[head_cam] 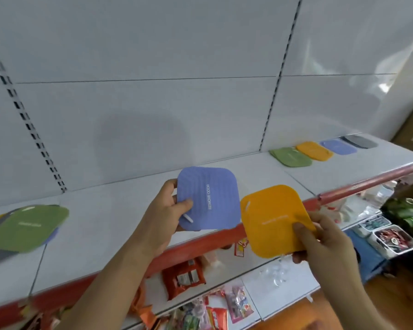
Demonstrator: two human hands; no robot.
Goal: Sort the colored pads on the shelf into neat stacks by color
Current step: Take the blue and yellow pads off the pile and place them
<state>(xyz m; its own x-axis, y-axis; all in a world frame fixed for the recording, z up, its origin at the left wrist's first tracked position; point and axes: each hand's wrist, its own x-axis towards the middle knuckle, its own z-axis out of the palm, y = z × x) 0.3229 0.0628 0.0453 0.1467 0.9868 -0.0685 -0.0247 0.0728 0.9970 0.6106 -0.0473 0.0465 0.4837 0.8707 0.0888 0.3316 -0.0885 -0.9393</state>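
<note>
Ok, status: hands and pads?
Left hand holds blue pad. Right hand holds orange pad. Sorted stacks far right, path clear.

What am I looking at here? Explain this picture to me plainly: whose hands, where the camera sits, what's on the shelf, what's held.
No machine here: a person wears a camera on the head, looking down at their own hands. The left hand holds a blue pad; the right hand holds an orange pad. Both are above a white shelf. At its far right lie sorted pads: green, orange, blue, grey. At left is a mixed pile with a green pad on top.
</note>
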